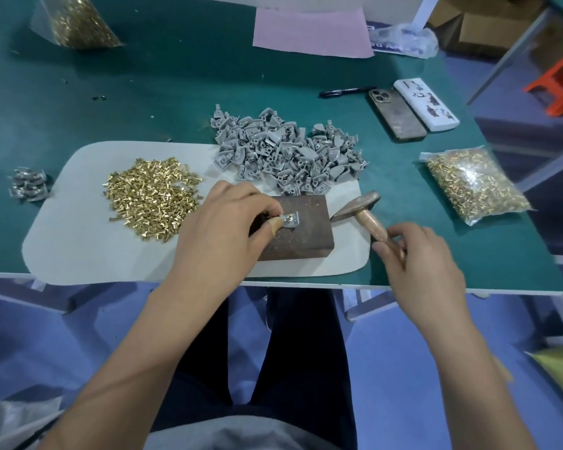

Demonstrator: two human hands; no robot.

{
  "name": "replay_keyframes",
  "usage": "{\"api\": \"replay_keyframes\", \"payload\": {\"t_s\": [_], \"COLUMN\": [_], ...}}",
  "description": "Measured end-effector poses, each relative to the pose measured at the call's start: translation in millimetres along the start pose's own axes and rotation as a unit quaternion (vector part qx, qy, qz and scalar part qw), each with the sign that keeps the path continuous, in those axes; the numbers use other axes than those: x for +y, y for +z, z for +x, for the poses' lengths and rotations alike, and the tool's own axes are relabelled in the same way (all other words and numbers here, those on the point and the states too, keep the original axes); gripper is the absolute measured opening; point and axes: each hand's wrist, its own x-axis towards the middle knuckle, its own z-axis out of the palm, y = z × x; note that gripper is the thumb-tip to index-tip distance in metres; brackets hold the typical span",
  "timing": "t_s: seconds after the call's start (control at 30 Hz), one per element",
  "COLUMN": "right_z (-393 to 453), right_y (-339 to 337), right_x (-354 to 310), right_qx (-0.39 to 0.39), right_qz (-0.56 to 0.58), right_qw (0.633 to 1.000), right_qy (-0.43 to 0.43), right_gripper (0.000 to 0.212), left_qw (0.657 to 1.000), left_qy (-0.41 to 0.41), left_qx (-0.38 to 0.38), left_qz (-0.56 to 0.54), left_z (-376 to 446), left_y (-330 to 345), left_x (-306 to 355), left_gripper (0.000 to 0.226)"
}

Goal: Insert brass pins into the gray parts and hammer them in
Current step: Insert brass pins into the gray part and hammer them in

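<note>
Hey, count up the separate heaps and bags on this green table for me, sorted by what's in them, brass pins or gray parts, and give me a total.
Brass pins: 3 (loose heap of brass pins on the white mat, clear bag of brass pins at the right edge, clear bag of brass pins at far left)
Gray parts: 2 (large heap of gray plastic parts, small heap of gray parts left of the mat)
Total: 5

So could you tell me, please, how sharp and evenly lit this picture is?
Head view: light soft and even, shadows faint; the left hand, gray part and block fairly sharp; the right hand and hammer slightly smeared; table edges bow with wide-angle distortion.
</note>
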Motion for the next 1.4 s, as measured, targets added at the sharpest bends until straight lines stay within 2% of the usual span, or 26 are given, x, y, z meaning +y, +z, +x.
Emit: {"api": "replay_keyframes", "payload": {"t_s": [0.13,0.27,0.37,0.43,0.5,0.57,0.63,0.7,0.8,0.87,0.93,1.0,1.07,1.13,1.23,1.33,1.4], "right_z": [1,-1,-11,-15,-15,-15,-19,-24,-28,-28,-30,-32,-33,-32,-32,-32,-30], "right_y": [-7,-28,-38,-38,-38,-42,-43,-38,-31,-33,-35,-32,-32,-35,-37,-36,-38], "right_x": [-5,-14,-32,-41,-46,-49,-52,-54,-56,-55,-56,-57,-59,-60,-61,-64,-60], "right_qx": [0.062,0.05,-0.004,-0.036,-0.028,0.019,0.076,0.102,0.063,0.077,0.107,0.095,0.058,0.061,0.093,0.027,0.022], "right_qz": [-0.02,0.2,0.26,0.236,0.156,0.087,0.089,0.111,0.08,0.059,0.113,0.137,0.074,0.055,0.138,0.07,0.055], "right_qw": [0.998,0.977,0.958,0.96,0.975,0.981,0.977,0.972,0.981,0.982,0.976,0.974,0.983,0.984,0.976,0.987,0.989], "right_qy": [-0.009,-0.047,-0.118,-0.145,-0.157,-0.17,-0.18,-0.18,-0.167,-0.163,-0.151,-0.151,-0.157,-0.156,-0.138,-0.145,-0.137], "right_gripper": [0.026,0.024,0.022,0.026,0.031,0.033,0.034,0.035,0.034,0.033,0.029,0.032,0.034,0.033,0.033,0.035,0.034], "left_qw": [1.0,1.0,1.0,1.0,0.999,0.999,0.999,0.999,0.999,0.999,0.999,0.999,0.999,0.999,0.999,0.999,0.999], "left_qy": [0.001,0.001,0.007,0.012,0.013,0.015,0.016,0.016,0.015,0.015,0.015,0.015,0.015,0.018,0.018,0.01,0.012], "left_qx": [-0.001,-0.001,0.007,0.015,0.02,0.023,0.026,0.026,0.03,0.03,0.031,0.032,0.031,0.029,0.025,0.023,0.019], "left_qz": [0.005,0.019,0.023,0.024,0.028,0.033,0.036,0.04,0.038,0.035,0.031,0.03,0.031,0.029,0.026,0.028,0.029], "left_z": [2,6,6,4,3,3,3,3,3,3,4,4,4,4,5,5,5], "left_y": [-2,-3,-2,-2,-2,-3,-2,-2,-1,-2,-2,-2,-2,-2,-1,-1,-1], "left_x": [1,4,4,4,4,5,5,4,3,3,3,4,4,3,2,3,3], "left_gripper": [0.011,0.01,0.011,0.011,0.01,0.009,0.009,0.01,0.01,0.01,0.009,0.009,0.011,0.012,0.013,0.014,0.014]}}
